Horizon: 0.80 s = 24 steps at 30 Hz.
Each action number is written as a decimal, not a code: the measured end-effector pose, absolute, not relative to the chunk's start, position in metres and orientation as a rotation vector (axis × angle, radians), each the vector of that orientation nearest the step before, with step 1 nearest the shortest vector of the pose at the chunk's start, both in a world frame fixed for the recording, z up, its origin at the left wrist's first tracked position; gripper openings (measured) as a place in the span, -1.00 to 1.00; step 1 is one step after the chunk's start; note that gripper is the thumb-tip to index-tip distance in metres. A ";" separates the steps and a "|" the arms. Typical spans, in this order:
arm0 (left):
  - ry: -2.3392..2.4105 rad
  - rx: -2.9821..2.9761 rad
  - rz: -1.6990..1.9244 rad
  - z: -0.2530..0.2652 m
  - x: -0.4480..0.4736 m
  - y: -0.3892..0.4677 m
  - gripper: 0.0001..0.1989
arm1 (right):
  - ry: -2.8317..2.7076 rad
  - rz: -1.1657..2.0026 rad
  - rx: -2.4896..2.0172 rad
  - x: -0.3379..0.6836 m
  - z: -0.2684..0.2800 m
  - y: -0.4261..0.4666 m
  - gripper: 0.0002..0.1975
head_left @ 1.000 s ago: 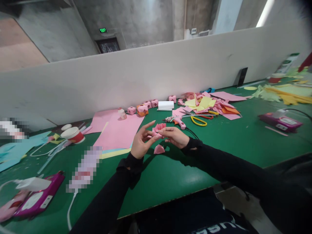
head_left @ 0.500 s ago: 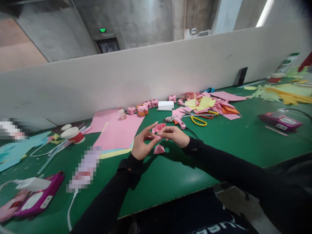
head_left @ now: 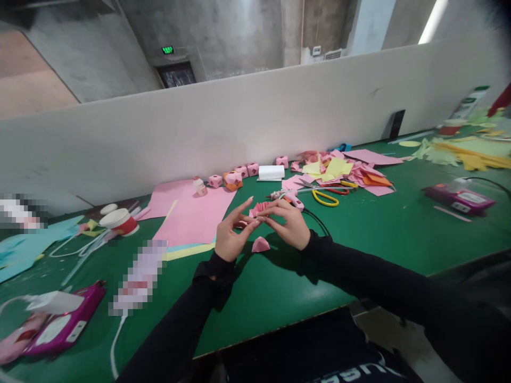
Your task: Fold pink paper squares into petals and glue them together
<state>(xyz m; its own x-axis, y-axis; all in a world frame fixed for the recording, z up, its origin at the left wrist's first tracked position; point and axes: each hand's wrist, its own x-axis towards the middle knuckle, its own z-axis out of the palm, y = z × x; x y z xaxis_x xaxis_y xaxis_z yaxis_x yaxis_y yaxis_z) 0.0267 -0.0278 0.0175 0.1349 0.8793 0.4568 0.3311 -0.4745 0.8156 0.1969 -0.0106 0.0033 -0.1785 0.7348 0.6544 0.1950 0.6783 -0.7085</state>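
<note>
My left hand point(head_left: 233, 234) pinches a small folded pink paper piece point(head_left: 241, 224) between thumb and fingers, its index finger raised. From the other side, my right hand point(head_left: 289, 223) brings thumb and fingertips together at the same piece, which the fingers mostly cover. Just behind the fingertips shows a pleated pink paper point(head_left: 259, 208); whether it touches them I cannot tell. Another folded pink paper piece point(head_left: 261, 244) lies on the green table point(head_left: 279, 314) below my hands. A pink glue gun point(head_left: 294, 200) rests beyond my right hand.
Yellow-handled scissors point(head_left: 325, 198) lie by a heap of pink and yellow paper scraps point(head_left: 333, 167). Several folded pink paper shapes point(head_left: 253, 169) line the white partition point(head_left: 199, 127). Large pink sheets point(head_left: 195, 218), a paper cup point(head_left: 120, 221) and a purple device point(head_left: 66, 319) are on the left.
My right hand's fingers have straightened and spread slightly, with the knuckles raised. My left hand stays nearly in place, its index finger lifted a little more. The loose pink piece has not moved.
</note>
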 end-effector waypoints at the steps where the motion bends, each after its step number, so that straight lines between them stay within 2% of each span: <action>1: 1.156 1.874 1.349 0.017 0.026 -0.027 -0.41 | -1.754 0.530 -0.730 0.197 0.004 -0.012 -0.83; 10: 1.123 1.864 1.397 0.017 0.025 -0.027 -0.40 | -1.711 0.805 -0.703 0.195 0.003 -0.009 -0.75; 18: 1.123 1.823 1.399 0.014 0.025 -0.026 -0.40 | -1.785 0.553 -0.705 0.196 0.003 -0.012 -0.81; 24: 1.171 1.824 1.413 0.015 0.023 -0.025 -0.27 | -1.824 0.503 -0.692 0.197 0.002 -0.012 -0.84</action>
